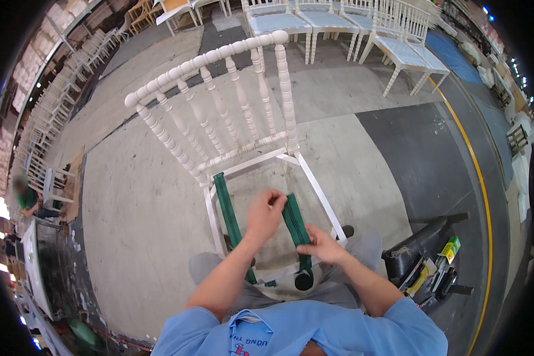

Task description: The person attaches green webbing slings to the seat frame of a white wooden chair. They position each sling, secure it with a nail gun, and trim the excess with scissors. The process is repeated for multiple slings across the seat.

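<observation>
A white chair frame [323, 200] with turned spindles in its back stands in front of me, its seat open. One green webbing strap [228, 207] runs from the back seat rail toward the front along the left side. A second green webbing strap [295, 222] is stretched over the seat opening, its far end loose and short of the back rail. My left hand [264, 218] pinches this strap near that end. Closed on the same strap nearer my body is my right hand [321, 244], thumb on top. Just below it hangs the rolled part of the webbing [304, 280].
To my right a black padded stool [415, 246] carries tools and a green and yellow box [450, 250]. White chairs [279, 24] with pale seats line the far side. More chairs [47, 124] stand along the left, where another person [26, 199] sits.
</observation>
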`<state>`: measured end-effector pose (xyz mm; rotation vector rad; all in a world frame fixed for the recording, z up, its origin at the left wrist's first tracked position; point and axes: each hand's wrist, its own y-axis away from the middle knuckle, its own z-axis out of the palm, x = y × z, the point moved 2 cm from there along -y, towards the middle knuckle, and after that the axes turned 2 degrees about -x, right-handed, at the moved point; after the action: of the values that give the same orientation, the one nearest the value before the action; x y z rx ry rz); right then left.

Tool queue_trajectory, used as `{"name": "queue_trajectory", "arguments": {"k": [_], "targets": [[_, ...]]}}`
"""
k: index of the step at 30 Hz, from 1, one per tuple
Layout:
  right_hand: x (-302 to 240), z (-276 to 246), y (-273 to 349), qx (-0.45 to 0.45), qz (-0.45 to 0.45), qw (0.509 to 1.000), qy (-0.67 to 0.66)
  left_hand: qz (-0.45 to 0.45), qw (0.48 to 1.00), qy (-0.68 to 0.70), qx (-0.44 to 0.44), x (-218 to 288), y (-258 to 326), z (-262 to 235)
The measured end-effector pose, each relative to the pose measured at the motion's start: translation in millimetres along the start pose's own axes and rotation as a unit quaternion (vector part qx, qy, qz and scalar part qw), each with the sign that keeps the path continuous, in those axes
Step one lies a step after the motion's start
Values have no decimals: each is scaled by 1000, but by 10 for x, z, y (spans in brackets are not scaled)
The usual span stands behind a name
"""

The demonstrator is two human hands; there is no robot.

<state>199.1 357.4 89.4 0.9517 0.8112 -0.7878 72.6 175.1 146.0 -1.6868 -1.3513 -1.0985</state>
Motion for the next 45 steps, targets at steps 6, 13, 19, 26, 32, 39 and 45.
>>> {"name": "queue_trajectory", "arguments": {"k": [6, 13, 19, 26, 32, 39, 45], "targets": [[349, -563, -12, 120, 124, 981, 92, -44, 992, -115, 23, -862, -1375, 91], [-203, -753, -762, 210, -3, 885, 416, -98, 973, -198, 71, -1412, -2090, 476], [-605, -814, -1838, 210, -107, 840, 488, -92, 964, -229, 101, -1376, -2153, 713], [-823, -715, -2598, 173, -56, 772, 609, -81, 952, -254, 150, -1459, -2122, 623], [-765, -804, -2622, 183, -60, 767, 612, -42, 957, -270, 92, -1373, -1933, 615], [-667, -773, -2696, 191, -86, 753, 623, 128, 911, -392, 8, -1496, -1507, 599], [-760, -811, -2623, 196, -80, 758, 617, 109, 915, -387, -36, -1420, -1522, 648]]}}
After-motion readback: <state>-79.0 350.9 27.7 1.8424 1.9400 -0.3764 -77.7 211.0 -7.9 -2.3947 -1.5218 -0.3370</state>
